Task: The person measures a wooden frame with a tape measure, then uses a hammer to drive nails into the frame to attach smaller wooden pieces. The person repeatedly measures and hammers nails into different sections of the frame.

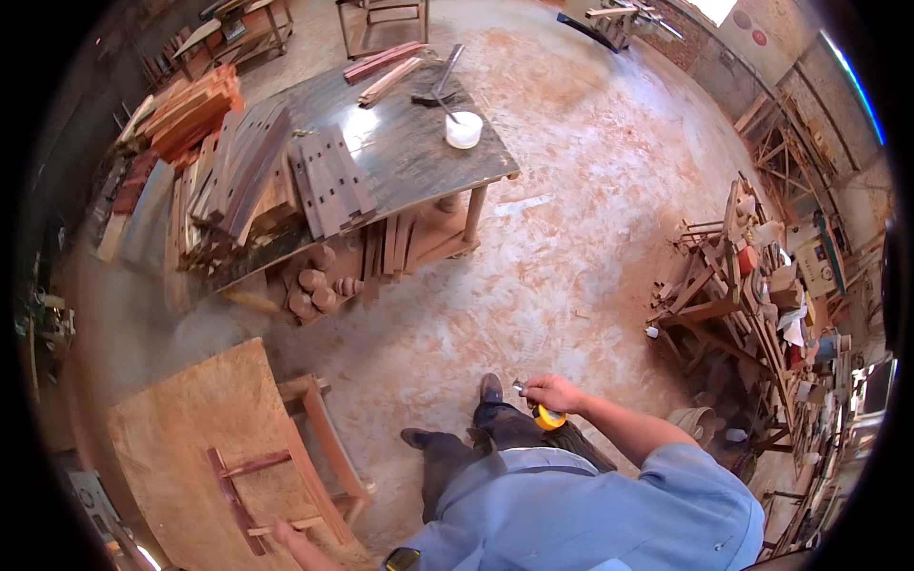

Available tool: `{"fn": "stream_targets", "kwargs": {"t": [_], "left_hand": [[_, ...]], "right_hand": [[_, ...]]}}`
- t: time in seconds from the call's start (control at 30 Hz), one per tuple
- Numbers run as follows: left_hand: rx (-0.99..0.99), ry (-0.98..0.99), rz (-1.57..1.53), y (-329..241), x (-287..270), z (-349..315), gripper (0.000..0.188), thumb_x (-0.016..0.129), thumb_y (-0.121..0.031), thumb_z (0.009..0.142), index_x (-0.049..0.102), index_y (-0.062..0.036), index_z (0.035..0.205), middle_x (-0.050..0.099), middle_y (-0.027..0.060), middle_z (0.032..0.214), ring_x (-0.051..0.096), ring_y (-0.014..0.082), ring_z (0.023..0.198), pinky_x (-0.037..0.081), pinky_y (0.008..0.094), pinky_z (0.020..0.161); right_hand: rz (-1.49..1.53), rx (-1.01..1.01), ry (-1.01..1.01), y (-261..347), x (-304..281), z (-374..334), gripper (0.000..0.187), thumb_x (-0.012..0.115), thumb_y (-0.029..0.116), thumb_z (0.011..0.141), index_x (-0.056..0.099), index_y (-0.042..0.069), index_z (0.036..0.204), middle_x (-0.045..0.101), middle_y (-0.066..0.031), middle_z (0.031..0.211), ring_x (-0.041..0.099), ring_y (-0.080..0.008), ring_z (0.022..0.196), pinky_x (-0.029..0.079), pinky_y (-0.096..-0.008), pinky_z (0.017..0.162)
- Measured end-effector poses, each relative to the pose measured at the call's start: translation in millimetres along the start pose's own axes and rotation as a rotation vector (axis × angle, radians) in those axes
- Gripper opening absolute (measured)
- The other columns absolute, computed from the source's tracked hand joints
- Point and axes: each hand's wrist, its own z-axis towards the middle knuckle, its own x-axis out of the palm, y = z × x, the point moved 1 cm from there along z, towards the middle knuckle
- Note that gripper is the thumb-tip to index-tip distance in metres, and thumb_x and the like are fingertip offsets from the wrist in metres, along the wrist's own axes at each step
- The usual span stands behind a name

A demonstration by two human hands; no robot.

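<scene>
My left hand (286, 535), at the lower left, is closed on the near end of a small wooden frame (230, 490), at its pale crosspiece (303, 523). The frame has a long dark-red piece and a dark-red crosspiece, and lies on a plywood board (181, 409). My right hand (554, 393) is held out over the floor by my feet, its fingers curled. A yellow, rounded tape measure (548, 417) shows below those fingers, and a small metal piece (519, 385) sticks out past the fingertips.
A dark worktable (419, 152) ahead left carries stacked planks (238, 171), slotted wood pieces (328, 181), a hammer (436, 97) and a white tub (464, 131). Turned wood pieces (314, 285) sit beneath it. On the right is a cluttered heap of timber (714, 276). Dust covers the floor (533, 247).
</scene>
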Motion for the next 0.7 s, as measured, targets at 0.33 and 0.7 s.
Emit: {"fn": "stream_targets", "kwargs": {"t": [0.33,0.7], "left_hand": [[0.155,0.198,-0.224,40,-3,3,0.028,0.048,-0.017,0.084,0.052,0.0019,0.104,0.053,0.0146,0.099,0.055,0.0280,0.087,0.050,0.0395,0.072],[0.387,0.376,-0.155,-50,97,-231,0.039,0.050,-0.033,0.088,0.051,-0.0036,0.114,0.051,0.0090,0.111,0.051,0.0235,0.103,0.046,0.0388,0.085]], "right_hand": [[0.211,0.015,-0.211,-42,-126,-2,0.027,0.056,0.028,0.090,0.065,0.003,0.085,0.064,-0.0034,0.073,0.059,-0.0133,0.068,0.047,-0.0299,0.065],[0.621,0.058,-0.380,-61,-190,-16,0.022,0.056,0.024,0.092,0.062,0.004,0.086,0.061,-0.0033,0.074,0.057,-0.0121,0.068,0.046,-0.0281,0.062]]}}
